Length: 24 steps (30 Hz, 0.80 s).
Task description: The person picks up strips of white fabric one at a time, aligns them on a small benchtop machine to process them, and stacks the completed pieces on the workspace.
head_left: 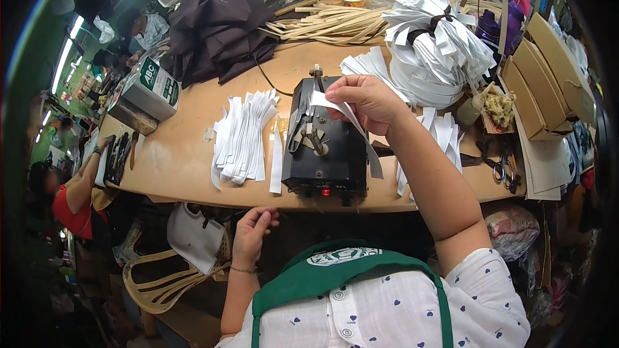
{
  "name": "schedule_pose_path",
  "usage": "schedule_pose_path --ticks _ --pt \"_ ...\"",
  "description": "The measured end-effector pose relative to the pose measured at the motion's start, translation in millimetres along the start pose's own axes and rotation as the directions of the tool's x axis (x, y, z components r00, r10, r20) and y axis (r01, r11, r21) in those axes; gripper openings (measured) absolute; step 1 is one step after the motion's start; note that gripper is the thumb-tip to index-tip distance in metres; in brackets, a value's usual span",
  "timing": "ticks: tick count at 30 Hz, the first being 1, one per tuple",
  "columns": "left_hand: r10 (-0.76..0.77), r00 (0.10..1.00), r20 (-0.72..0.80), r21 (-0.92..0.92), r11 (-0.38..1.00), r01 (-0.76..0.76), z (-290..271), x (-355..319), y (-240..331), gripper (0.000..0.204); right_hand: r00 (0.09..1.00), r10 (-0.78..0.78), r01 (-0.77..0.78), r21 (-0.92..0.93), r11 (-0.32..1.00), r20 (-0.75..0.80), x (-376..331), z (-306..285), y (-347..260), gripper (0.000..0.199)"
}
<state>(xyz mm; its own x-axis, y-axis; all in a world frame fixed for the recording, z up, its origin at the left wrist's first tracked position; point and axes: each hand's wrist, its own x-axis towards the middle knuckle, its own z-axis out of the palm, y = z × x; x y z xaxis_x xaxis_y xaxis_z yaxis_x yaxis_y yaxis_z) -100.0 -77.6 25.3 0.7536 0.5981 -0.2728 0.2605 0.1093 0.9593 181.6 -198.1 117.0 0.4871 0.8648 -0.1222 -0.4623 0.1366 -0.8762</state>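
Observation:
My right hand [371,104] pinches a white fabric strip [347,111] between thumb and fingers over a black box-shaped machine [329,171]. The strip's short end lies by the metal fittings [311,134] on top, and its long tail hangs down the machine's right side. A small red light [325,192] glows on the near face. My left hand [253,235] is below the table's front edge, fingers loosely bent and apart, with nothing visible in it. Left of the machine lie a pile of white strips [244,138] and one separate strip [276,164].
A big tied bundle of white strips [429,58] stands behind my right hand. Dark cloth [216,32], cream strips [329,22] and a metal can [147,93] line the back and left. Scissors [505,171] and cardboard boxes [538,84] are at right. Another person [77,200] works far left.

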Motion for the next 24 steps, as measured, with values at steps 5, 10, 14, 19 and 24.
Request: schedule_pose_path --ticks 5,10,14,19,24 --pt "0.27 0.946 -0.179 0.448 0.879 -0.166 6.3 43.1 -7.8 0.026 0.997 -0.042 0.042 0.005 0.999 -0.059 -12.0 -2.4 -3.2 0.017" --pt "0.407 0.911 -0.071 0.892 0.434 -0.124 6.4 73.6 -17.6 0.031 0.83 -0.498 0.497 -0.072 0.865 -0.25 -83.5 -3.3 -7.3 0.015" --pt "0.406 0.913 -0.047 0.908 0.399 -0.13 14.6 82.3 -21.3 0.032 0.638 -0.621 0.572 -0.259 0.778 -0.456 -140.1 -28.7 -18.3 0.01" --pt "0.293 0.949 -0.119 0.703 0.699 -0.128 7.1 93.2 -29.3 0.025 0.464 -0.685 0.346 -0.597 0.723 -0.561 -115.3 -105.1 9.6 0.016" --pt "0.451 0.871 -0.194 0.536 0.792 -0.291 -20.3 63.5 10.5 0.017 0.355 -0.904 -0.277 -0.951 0.14 -0.237 -126.3 -117.5 16.2 0.029"
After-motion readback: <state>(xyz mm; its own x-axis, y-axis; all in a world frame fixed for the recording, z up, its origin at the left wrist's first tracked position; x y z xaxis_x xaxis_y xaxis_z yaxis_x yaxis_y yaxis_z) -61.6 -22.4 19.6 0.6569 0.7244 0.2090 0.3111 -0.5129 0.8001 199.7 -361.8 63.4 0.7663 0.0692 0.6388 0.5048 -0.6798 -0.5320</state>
